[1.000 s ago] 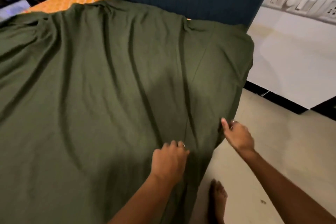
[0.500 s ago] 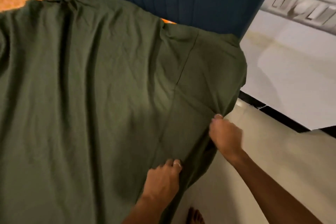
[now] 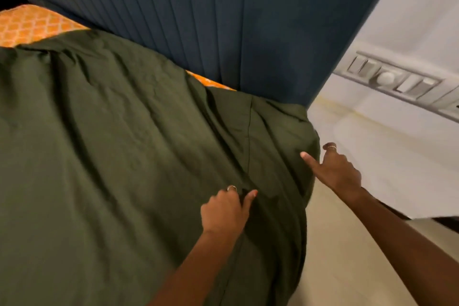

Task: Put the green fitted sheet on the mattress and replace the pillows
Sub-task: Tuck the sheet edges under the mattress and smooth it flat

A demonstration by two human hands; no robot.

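green sheet (image 3: 124, 156) over orange mattress (image 3: 32, 25) | blue headboard (image 3: 223, 20) | both hands pinching sheet: left hand (image 3: 224, 211), right hand (image 3: 335, 171)

Home bedroom: bed with blue padded headboard (image 3: 236, 20), sheeted mattress (image 3: 32, 25), wall switch panel (image 3: 397, 82).

Two bare forearms are seen, with no sleeves over the visible length of either. A thin pale metal ring (image 3: 231, 188) is worn on one finger of the left hand (image 3: 224, 213), at the end of the hand farthest from the wrist. A second thin ring (image 3: 331, 147) is worn on a finger of the right hand (image 3: 336, 172), likewise at the end farthest from its wrist. Short, pale nails are seen on the left thumb and on one right fingertip. No watch, bracelet or glove is worn on either wrist.
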